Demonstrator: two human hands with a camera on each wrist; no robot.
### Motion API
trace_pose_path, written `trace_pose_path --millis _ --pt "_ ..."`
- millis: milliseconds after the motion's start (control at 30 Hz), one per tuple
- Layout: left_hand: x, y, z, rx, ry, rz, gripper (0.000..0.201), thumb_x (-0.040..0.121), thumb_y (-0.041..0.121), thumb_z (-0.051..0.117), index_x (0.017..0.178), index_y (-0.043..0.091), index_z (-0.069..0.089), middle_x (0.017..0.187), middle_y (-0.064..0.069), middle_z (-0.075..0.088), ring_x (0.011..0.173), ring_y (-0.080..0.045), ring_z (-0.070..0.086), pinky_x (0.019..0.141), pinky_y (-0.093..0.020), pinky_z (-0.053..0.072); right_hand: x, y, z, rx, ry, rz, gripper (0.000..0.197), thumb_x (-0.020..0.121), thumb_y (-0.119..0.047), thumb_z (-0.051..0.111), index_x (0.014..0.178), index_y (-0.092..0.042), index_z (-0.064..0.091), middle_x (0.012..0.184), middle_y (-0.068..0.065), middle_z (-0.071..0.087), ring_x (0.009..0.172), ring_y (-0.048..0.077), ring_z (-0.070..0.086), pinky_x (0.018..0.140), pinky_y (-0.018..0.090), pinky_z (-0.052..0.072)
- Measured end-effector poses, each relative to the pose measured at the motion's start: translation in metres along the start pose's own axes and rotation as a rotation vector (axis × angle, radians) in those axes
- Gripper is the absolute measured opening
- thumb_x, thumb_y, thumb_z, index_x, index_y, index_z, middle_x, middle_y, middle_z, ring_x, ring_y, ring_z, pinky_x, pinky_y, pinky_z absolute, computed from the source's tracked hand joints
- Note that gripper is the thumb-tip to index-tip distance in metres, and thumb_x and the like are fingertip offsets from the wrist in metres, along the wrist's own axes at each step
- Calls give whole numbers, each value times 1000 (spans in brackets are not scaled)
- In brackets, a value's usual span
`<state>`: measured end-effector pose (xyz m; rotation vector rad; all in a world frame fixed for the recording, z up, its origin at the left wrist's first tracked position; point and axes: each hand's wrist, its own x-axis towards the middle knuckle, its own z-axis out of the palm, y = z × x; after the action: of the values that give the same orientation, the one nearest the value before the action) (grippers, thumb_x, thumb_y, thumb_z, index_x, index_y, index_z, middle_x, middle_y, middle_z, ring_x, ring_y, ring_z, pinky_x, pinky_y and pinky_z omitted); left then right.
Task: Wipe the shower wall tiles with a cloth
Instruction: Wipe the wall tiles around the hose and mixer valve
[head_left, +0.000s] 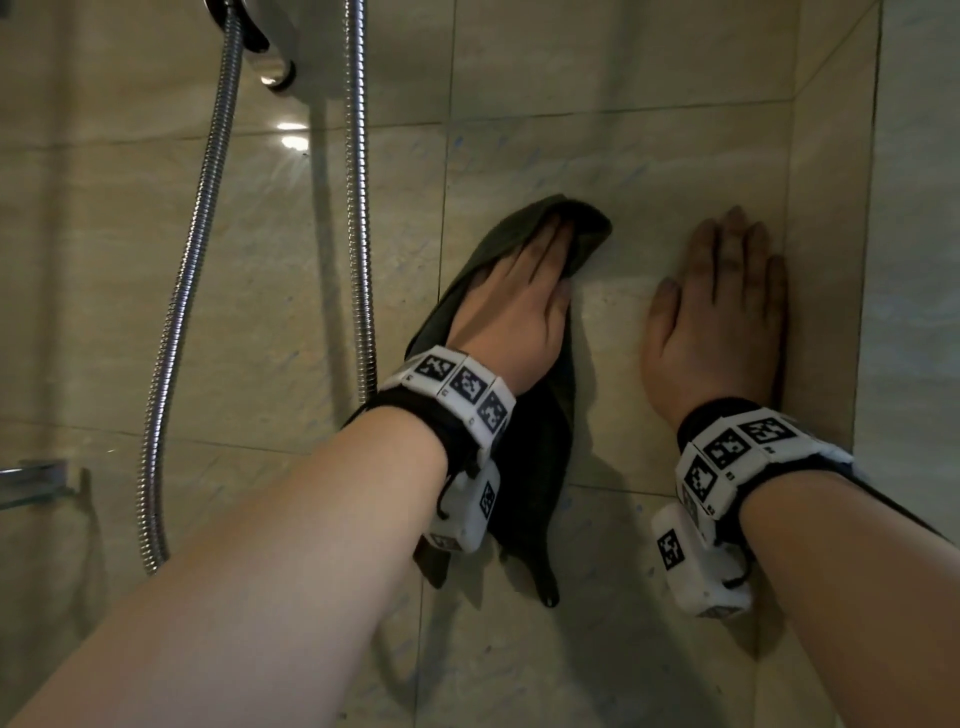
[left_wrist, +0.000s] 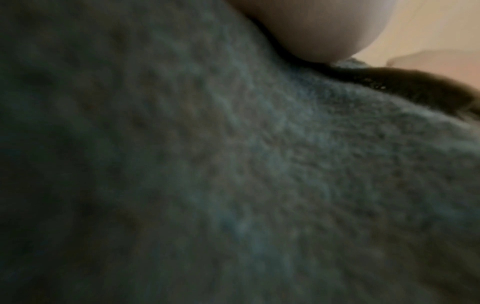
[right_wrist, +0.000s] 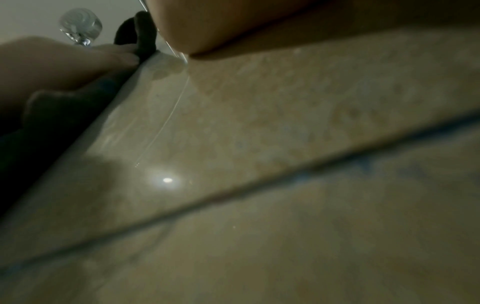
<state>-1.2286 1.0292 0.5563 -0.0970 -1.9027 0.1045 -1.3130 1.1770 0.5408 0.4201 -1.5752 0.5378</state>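
Note:
A dark green cloth (head_left: 543, 457) hangs against the beige wall tiles (head_left: 623, 166). My left hand (head_left: 556, 254) lies flat on its upper part, fingers straight, pressing it to the wall. In the left wrist view the cloth (left_wrist: 233, 164) fills nearly the whole frame, with the heel of the hand at the top. My right hand (head_left: 722, 280) rests flat and bare on the tile to the right of the cloth, close to the wall corner, holding nothing. The right wrist view shows glossy tile (right_wrist: 285, 123) and a grout line (right_wrist: 259, 185), with the cloth (right_wrist: 64, 123) at far left.
Two chrome shower hoses (head_left: 208, 234) hang down the wall left of the cloth, below a chrome fitting (head_left: 270, 67). The wall corner (head_left: 789, 338) runs just right of my right hand. A metal bracket (head_left: 36, 478) juts out at the lower left.

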Motion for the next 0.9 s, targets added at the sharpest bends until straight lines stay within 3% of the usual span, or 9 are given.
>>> trace_pose_path --millis 267,467,567,700,900 --pt "33 -1 -5 39 36 -27 53 104 29 29 154 15 20 160 -1 20 143 -18 25 113 -34 21 -1 0 0 -16 -3 -8 60 97 -31 19 148 0 21 155 20 18 143 34 16 117 41 4" --pt "26 12 7 47 109 -219 55 104 30 27 154 11 15 161 -6 16 143 -22 24 113 -34 19 -1 0 0 -18 5 -10 58 98 -31 21 148 -1 21 155 19 19 143 33 17 116 40 3" --pt "21 17 11 23 123 -247 55 104 30 28 154 9 15 161 -8 17 142 -25 25 113 -36 20 0 0 0 -20 12 -11 58 98 -30 22 147 0 21 154 19 19 143 34 17 116 40 3" --pt "12 12 13 40 90 -174 56 104 30 28 154 8 15 161 -9 15 144 -24 23 115 -34 18 0 0 0 -24 4 -6 59 97 -31 19 148 -1 21 155 19 18 143 33 17 116 40 3" --pt "6 -2 0 48 -34 93 53 104 28 31 154 14 19 160 -4 20 142 -22 25 111 -35 19 0 0 0 -14 -13 -5 61 95 -32 16 148 -2 19 156 17 16 144 32 15 116 38 1"
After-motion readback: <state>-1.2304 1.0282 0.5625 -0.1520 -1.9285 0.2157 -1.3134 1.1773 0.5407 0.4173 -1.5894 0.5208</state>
